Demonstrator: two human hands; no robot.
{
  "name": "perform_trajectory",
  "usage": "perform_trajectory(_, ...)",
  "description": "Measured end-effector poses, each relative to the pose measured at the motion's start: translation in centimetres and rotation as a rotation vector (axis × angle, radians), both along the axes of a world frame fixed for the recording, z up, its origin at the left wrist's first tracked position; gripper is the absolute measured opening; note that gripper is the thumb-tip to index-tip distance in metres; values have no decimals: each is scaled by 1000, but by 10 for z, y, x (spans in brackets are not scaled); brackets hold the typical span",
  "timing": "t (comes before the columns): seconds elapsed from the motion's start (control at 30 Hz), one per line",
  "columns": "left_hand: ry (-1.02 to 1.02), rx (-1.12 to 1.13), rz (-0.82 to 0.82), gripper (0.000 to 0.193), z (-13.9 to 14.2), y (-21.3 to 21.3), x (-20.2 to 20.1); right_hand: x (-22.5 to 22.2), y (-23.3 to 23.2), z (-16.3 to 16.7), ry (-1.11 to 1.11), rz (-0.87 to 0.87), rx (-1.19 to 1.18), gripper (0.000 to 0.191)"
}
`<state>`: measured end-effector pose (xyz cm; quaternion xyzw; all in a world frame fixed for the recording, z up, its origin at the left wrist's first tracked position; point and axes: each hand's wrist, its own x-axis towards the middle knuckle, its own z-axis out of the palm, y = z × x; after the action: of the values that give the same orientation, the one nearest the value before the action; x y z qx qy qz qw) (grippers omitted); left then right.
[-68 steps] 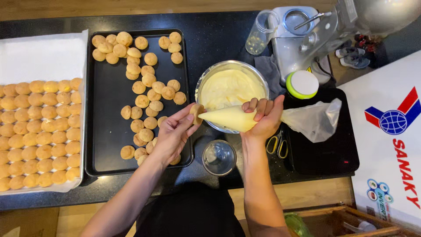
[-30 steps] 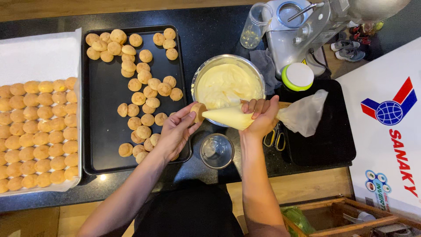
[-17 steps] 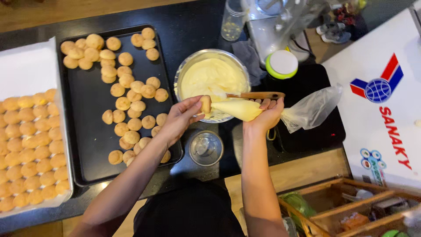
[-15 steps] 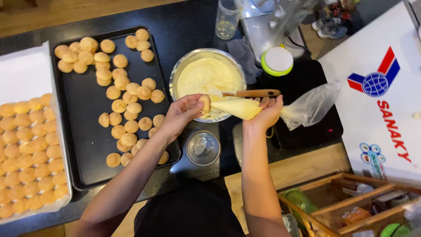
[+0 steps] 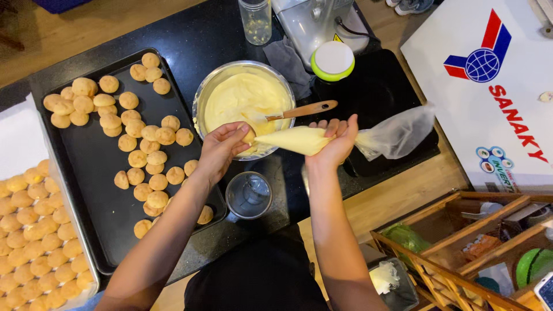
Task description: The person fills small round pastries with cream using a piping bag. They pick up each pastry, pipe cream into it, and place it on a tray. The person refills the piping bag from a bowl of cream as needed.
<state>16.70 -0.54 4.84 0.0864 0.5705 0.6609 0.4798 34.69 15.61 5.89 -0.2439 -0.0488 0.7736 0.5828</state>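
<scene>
Since the earlier frame both hands have stayed joined at the tip of the bag, while the view has drifted so that the black tray now sits more toward the middle.

The left hand (image 5: 222, 150) is curled shut around 1 small puff (image 5: 248, 136), pinched between thumb and fingers with the wrist bent up and the forearm running diagonally from the lower left. The right hand (image 5: 335, 141) is closed around the wide part of the piping bag (image 5: 296, 140), fingers wrapped over the top, palm down, forearm rising almost straight from below. The bag lies nearly level, full of pale yellow cream, its narrow end touching the puff; its loose clear tail (image 5: 397, 135) trails off to the right.

Both hands hover over the near edge of the metal bowl (image 5: 201, 101), which holds cream and a wooden-handled spatula (image 5: 299, 110). Just below the bowl stands a small glass jar (image 5: 249, 195). The black tray (image 5: 103, 190) to the left carries scattered unfilled puffs, and a second tray (image 5: 72, 216) at the far left holds puffs packed in tight rows. A green-rimmed lid (image 5: 332, 60) sits behind the bowl.
</scene>
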Motion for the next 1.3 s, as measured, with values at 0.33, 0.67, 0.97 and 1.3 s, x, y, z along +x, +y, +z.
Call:
perform_trajectory(0.33, -55, 64, 61, 33, 3, -3, 2, -11, -26, 6, -175, -108, 186, 56)
perform_trajectory(0.67, -274, 188, 79, 46, 33, -66, -32, 16, 2, -69, -472, -317, 121, 30)
perform_trajectory(0.97, -62, 163, 448, 38, 19, -238, -199, -40, 38, -79, -292, -127, 467, 55)
perform_trajectory(1.3, 1505, -708, 376, 49, -22, -348, -414, -63, -13, -75, -449, -19, 571, 43)
